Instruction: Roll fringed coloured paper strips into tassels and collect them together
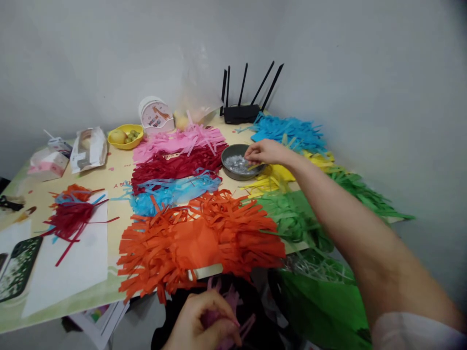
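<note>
My left hand (204,321) is closed around a bunch of pinkish-purple fringe strips (228,296) at the bottom of the view, low in front of the table edge. My right hand (268,151) reaches over a dark grey bowl (225,171), its fingers pinched together at the bowl's contents. Inside lie small clear, shiny pieces (236,164), too small to make out singly. Whatever the right fingertips hold is hidden. Between the two hands spreads a large orange fringed bundle (199,243), with a pale strip (208,271) at its near edge.
Pink (175,141), dark red (178,163), blue (292,132), yellow (280,172) and green (288,214) fringe bundles cover the table. A black router (241,114) stands behind. At left are a yellow fruit dish (126,143), a phone (20,267) and a small red bundle (71,218).
</note>
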`<state>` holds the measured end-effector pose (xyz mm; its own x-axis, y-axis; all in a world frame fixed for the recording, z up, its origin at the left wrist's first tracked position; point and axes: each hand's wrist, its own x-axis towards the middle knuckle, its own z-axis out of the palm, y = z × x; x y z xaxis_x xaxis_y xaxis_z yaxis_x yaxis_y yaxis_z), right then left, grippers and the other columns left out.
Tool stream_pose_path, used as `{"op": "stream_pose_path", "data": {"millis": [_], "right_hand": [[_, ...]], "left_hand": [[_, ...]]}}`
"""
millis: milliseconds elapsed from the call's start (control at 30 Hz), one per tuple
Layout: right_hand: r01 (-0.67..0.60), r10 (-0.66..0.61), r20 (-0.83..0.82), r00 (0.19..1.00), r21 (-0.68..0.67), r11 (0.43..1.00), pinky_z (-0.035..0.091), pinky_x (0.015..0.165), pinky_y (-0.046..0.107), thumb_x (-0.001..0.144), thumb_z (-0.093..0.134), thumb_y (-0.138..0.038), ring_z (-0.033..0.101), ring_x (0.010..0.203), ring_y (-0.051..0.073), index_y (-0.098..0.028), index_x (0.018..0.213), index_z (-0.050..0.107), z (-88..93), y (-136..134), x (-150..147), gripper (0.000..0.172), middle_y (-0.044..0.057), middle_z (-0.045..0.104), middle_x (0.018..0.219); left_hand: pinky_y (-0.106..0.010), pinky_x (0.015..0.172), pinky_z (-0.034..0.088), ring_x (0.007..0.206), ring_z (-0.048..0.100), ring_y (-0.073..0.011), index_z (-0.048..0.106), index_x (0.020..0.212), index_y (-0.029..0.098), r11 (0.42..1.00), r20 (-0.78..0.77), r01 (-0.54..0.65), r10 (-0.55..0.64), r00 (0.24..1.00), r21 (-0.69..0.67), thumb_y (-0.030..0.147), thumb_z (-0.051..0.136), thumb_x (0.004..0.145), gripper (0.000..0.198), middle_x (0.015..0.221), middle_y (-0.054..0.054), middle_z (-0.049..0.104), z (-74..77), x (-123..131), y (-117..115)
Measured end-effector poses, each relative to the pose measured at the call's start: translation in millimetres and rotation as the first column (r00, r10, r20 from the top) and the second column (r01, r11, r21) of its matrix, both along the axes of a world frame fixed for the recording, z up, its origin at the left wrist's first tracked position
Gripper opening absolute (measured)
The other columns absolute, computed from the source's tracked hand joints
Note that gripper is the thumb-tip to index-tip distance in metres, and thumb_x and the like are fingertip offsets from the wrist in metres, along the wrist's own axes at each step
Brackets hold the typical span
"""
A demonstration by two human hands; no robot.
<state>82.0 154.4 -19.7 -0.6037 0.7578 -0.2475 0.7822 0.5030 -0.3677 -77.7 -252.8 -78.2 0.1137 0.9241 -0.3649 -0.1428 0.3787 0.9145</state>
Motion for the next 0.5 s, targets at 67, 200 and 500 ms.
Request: {"op": "stream_pose_path", "data": {"millis": [67, 200, 500], "right_hand": [[-0.141, 0.141, -0.017, 0.99, -0.229, 0.963, 0.05, 0.059, 0.023, 0.091, 0.059, -0.036, 0.066, 0.059, 0.015, -0.015, 0.104, 0.079, 14.1, -7.2, 14.9, 0.032, 0.006, 0.077, 0.074], [-0.171, 0.19, 0.058, 0.98, -0.237, 0.956, 0.046, 0.055, 0.023, 0.091, 0.058, -0.047, 0.06, 0.052, 0.013, -0.016, 0.091, 0.081, 15.6, -5.1, 14.4, 0.039, 0.005, 0.073, 0.063], [-0.066, 0.051, 0.165, 0.985, 0.084, 0.994, 0.049, 0.077, 0.025, 0.075, 0.073, -0.018, 0.072, 0.095, 0.025, -0.017, 0.097, 0.081, -47.1, 25.0, -47.3, 0.023, 0.01, 0.079, 0.1]], "left_hand": [[-0.019, 0.054, 0.041, 0.054, 0.06, -0.011, 0.068, 0.081, 0.014, 1.0, -0.016, -0.027, 0.027, 0.999, 0.003, 0.038, 0.072, 0.083, 0.025, 0.068, -0.007, 0.073, -0.8, -0.5, -0.9], [-0.019, 0.058, 0.042, 0.061, 0.064, -0.0129, 0.069, 0.08, 0.015, 0.997, -0.028, -0.066, 0.067, 0.997, 0.034, 0.034, 0.072, 0.083, 0.02, 0.069, -0.006, 0.074, -0.4, -1.2, 2.3], [-0.022, 0.062, 0.048, 0.062, 0.067, -0.0145, 0.07, 0.08, 0.015, 0.997, -0.042, -0.082, 0.083, 0.996, 0.014, 0.044, 0.072, 0.083, 0.029, 0.069, -0.005, 0.072, -0.1, -0.9, 5.1]]}}
